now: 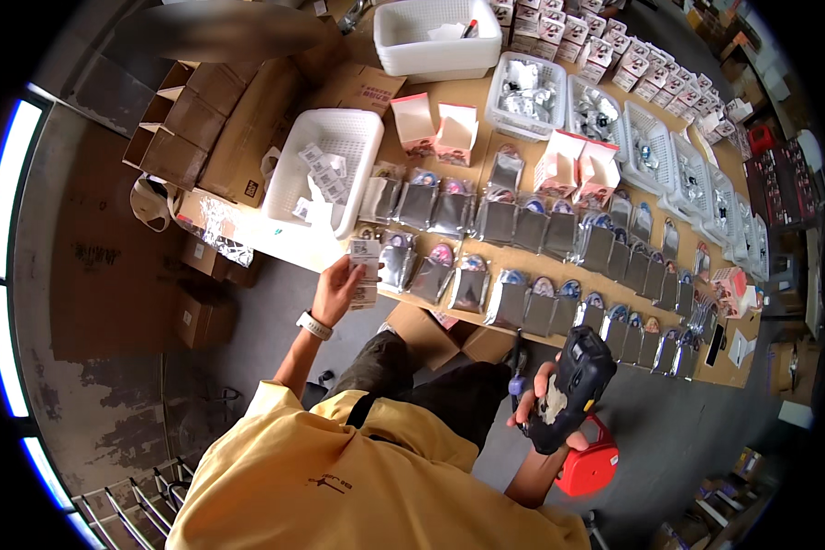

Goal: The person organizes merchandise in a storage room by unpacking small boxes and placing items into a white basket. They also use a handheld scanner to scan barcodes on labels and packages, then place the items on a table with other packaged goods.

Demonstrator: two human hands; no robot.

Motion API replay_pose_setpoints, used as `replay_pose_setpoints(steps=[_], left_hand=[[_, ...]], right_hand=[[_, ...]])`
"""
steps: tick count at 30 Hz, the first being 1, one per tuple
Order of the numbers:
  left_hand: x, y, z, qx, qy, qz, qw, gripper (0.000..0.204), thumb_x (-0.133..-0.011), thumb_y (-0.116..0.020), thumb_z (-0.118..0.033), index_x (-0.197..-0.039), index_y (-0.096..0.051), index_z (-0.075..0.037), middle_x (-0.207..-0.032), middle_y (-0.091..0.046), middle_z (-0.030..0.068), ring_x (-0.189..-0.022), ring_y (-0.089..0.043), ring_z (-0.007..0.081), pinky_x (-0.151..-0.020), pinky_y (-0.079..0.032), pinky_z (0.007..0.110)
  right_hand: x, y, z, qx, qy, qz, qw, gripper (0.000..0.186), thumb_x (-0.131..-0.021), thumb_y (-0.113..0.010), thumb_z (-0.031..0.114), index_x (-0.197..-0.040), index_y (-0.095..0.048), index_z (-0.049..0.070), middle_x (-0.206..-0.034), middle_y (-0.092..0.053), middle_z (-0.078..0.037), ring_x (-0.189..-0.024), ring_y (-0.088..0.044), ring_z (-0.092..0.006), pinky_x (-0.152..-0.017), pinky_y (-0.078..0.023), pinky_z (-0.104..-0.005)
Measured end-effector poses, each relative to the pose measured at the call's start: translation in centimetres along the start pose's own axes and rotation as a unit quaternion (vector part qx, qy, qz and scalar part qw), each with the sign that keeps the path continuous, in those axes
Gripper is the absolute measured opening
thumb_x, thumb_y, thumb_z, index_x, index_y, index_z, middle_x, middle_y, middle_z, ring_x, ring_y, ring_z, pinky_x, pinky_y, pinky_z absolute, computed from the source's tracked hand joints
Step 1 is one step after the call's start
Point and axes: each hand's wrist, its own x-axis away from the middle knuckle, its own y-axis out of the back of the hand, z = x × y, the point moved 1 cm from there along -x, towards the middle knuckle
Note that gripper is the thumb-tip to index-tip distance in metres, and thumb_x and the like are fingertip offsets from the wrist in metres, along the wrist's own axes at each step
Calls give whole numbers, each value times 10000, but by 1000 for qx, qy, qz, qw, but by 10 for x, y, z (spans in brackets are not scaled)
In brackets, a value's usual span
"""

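Note:
My left hand (338,290) pinches a short strip of white printed labels (365,266) at the table's near edge, beside the first silver pouches. In front of my body, my right hand (543,394) grips a bulky black handheld device (577,371); its exact kind is unclear. A red plastic object (588,463) shows just below that hand, partly hidden, and I cannot tell whether it is held. Rows of clear-and-silver pouches (468,286) with colourful round tops lie across the table. Left of them, a white basket (280,188) holds more label strips (330,174).
Open red-and-white boxes (456,134) stand behind the pouches. White baskets of small packed parts (526,90) line the far side, with many small cartons (596,55) beyond. Brown cardboard boxes (202,133) sit at the left. An open carton (422,337) is under the table edge.

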Motion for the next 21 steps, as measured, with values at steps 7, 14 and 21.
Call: replay_pose_setpoints(steps=[7,14,21], left_hand=[[13,82,-9,143,11,17,989,244,-1026,-506,-126,-1201,-580,26,-1090,-710,89,-921,-626,74,-831,-510,249],[24,117,-29,251,9,74,965,257,-1033,-467,-105,-1232,-545,36,-1101,-705,117,-880,-667,127,-762,-563,276],[26,120,-43,282,27,63,957,273,-1021,-506,-160,-1205,-618,8,-1098,-711,102,-898,-646,96,-800,-524,257]], right_hand=[[-92,-78,-130,-34,15,-85,996,1171,-612,-896,317,-1492,-165,67,-1290,-431,-145,-1138,-567,-474,-920,-515,-653],[-100,-136,-178,148,140,-318,926,954,-777,-682,599,-1403,-273,7,-1094,-523,-159,-819,-703,-335,-682,-647,-477],[-115,-155,-219,168,107,-268,942,701,-976,-469,431,-1537,-215,97,-1536,-261,-284,-1330,-440,-413,-985,-461,-584]])
